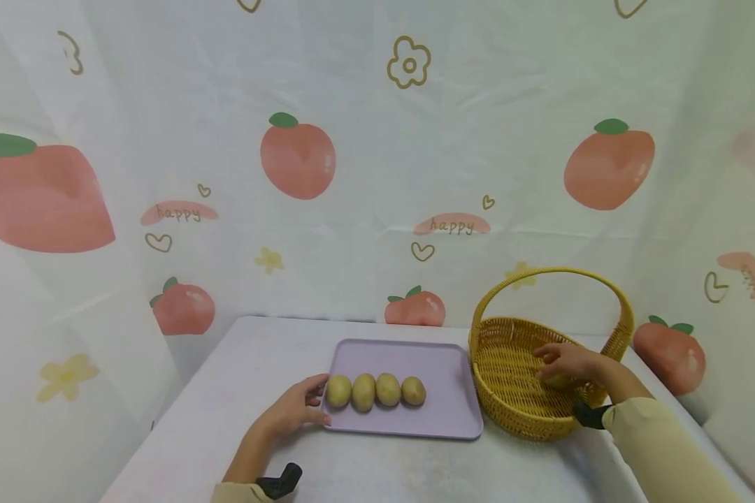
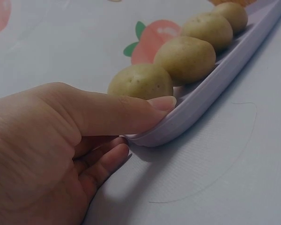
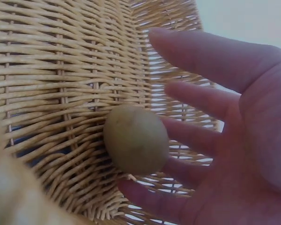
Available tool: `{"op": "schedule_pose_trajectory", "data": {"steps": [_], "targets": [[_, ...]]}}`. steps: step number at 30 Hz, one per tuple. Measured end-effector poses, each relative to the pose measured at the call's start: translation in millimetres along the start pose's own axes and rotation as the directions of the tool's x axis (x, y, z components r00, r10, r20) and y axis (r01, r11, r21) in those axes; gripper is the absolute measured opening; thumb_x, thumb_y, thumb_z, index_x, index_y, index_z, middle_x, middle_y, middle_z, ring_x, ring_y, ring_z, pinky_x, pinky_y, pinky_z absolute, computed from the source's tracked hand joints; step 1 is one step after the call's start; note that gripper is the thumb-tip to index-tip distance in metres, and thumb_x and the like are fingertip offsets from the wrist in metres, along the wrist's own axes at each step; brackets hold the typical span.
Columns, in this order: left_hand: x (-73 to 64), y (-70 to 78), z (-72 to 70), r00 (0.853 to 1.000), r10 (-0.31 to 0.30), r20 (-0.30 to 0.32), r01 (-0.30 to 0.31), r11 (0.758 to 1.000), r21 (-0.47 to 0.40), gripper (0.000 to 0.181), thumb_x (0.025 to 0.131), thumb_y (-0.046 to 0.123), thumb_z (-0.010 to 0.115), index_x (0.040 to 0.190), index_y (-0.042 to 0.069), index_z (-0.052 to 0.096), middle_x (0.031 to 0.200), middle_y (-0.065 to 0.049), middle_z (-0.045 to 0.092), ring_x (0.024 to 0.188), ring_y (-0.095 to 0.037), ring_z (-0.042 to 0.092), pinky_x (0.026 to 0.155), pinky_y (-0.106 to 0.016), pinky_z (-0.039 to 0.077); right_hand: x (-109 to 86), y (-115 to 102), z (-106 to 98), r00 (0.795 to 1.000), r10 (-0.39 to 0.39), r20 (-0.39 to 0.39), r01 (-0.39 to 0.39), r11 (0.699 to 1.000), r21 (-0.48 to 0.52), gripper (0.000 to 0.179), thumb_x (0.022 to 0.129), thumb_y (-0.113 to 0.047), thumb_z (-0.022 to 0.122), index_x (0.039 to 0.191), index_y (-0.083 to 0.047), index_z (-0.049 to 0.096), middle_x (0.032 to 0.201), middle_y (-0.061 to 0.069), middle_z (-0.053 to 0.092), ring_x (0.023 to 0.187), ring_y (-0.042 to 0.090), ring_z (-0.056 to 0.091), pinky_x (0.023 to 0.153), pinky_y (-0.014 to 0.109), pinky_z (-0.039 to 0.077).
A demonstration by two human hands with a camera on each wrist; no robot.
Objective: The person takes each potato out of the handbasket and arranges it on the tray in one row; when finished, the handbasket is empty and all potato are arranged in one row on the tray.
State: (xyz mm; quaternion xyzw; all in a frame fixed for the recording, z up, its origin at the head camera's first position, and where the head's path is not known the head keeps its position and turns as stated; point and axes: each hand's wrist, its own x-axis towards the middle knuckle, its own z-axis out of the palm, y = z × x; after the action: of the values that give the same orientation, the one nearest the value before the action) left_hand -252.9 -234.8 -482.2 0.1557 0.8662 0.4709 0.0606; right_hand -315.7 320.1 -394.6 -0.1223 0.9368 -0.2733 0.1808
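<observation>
A lilac tray [image 1: 453, 391] lies on the table with several potatoes [image 1: 363, 392] in a row along its left half. My left hand [image 1: 296, 405] pinches the tray's left end. In the left wrist view, the thumb [image 2: 131, 112] lies over the rim and the other fingers curl below it. To the right, my right hand [image 1: 572, 360] is inside a yellow wicker basket [image 1: 503, 402]. A single potato [image 3: 136, 140] sits at the basket's woven side, and the spread fingers [image 3: 196, 136] of that hand reach around and behind it, thumb apart.
The basket's tall arched handle [image 1: 556, 271] rises above the right forearm. Behind the white table [image 1: 226, 377] hangs a fruit-print curtain [image 1: 352, 230]. Black straps with small devices [image 1: 279, 482] sit on both wrists.
</observation>
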Motion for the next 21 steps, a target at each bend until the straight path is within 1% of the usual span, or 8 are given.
{"op": "schedule_pose_trajectory", "data": {"steps": [3,7,10,13,15,18,21], "targets": [[-1.2,1.2,-0.7,1.0,0.01,-0.003,-0.01,1.0,-0.001,0.084,0.071,0.008,0.084,0.141,-0.011,0.039,0.125,-0.026,0.055,0.108,-0.038,0.058,0.097,-0.053,0.045,0.2,-2,1,1.0,-0.006,0.01,0.006,1.0,0.009,0.057,0.087,-0.024,0.07,0.13,0.008,0.053,0.129,0.036,0.048,0.118,0.052,0.046,0.091,0.059,0.045],[-2.0,0.9,-1.3,1.0,0.014,-0.005,-0.014,1.0,0.003,0.084,0.071,0.007,0.083,0.141,-0.011,0.039,0.124,-0.025,0.055,0.108,-0.037,0.058,0.097,-0.054,0.045,-0.6,-7,0,0.999,-0.01,0.037,0.01,1.0,0.013,0.048,0.086,-0.019,0.069,0.124,0.009,0.058,0.125,0.03,0.055,0.112,0.043,0.053,0.09,0.055,0.048],[-1.8,0.4,-1.7,1.0,0.004,-0.004,-0.004,1.0,0.005,0.084,0.072,0.009,0.083,0.141,-0.011,0.039,0.125,-0.024,0.055,0.109,-0.037,0.057,0.098,-0.053,0.044,-0.7,-10,0,0.998,-0.023,0.05,0.021,0.999,0.027,0.048,0.086,-0.017,0.069,0.123,0.011,0.058,0.123,0.03,0.056,0.11,0.042,0.056,0.088,0.054,0.05],[-1.4,-0.4,-1.5,1.0,-0.001,-0.006,0.001,1.0,0.005,0.084,0.072,0.009,0.084,0.141,-0.01,0.04,0.125,-0.023,0.055,0.109,-0.036,0.057,0.098,-0.053,0.045,1.3,-11,1,0.997,-0.045,0.064,0.043,0.998,0.036,0.05,0.087,-0.017,0.068,0.125,0.012,0.056,0.129,0.035,0.05,0.113,0.046,0.054,0.088,0.054,0.05],[-1.4,-0.3,-1.4,1.0,0.004,-0.007,-0.004,1.0,0.001,0.084,0.072,0.009,0.084,0.141,-0.01,0.04,0.124,-0.023,0.056,0.108,-0.036,0.057,0.097,-0.053,0.045,3.6,-12,2,0.997,-0.047,0.067,0.045,0.998,0.036,0.05,0.087,-0.017,0.069,0.126,0.011,0.056,0.131,0.035,0.048,0.114,0.047,0.053,0.089,0.054,0.05],[-1.2,-1.0,-0.9,1.0,0.017,-0.004,-0.017,1.0,-0.006,0.083,0.072,0.008,0.083,0.14,-0.011,0.04,0.123,-0.023,0.056,0.107,-0.036,0.058,0.096,-0.053,0.045,7.2,-13,4,0.996,-0.033,0.078,0.03,0.998,0.048,0.048,0.087,-0.016,0.069,0.126,0.01,0.057,0.129,0.032,0.051,0.113,0.044,0.054,0.089,0.052,0.05],[-1.2,-0.7,-0.5,1.0,0.021,0.004,-0.021,1.0,-0.009,0.083,0.072,0.007,0.083,0.141,-0.011,0.039,0.123,-0.023,0.056,0.107,-0.036,0.058,0.096,-0.053,0.046,10.7,-16,7,0.996,-0.017,0.092,0.01,0.997,0.076,0.047,0.086,-0.014,0.07,0.125,0.01,0.058,0.124,0.026,0.057,0.109,0.038,0.057,0.089,0.051,0.051]]}}
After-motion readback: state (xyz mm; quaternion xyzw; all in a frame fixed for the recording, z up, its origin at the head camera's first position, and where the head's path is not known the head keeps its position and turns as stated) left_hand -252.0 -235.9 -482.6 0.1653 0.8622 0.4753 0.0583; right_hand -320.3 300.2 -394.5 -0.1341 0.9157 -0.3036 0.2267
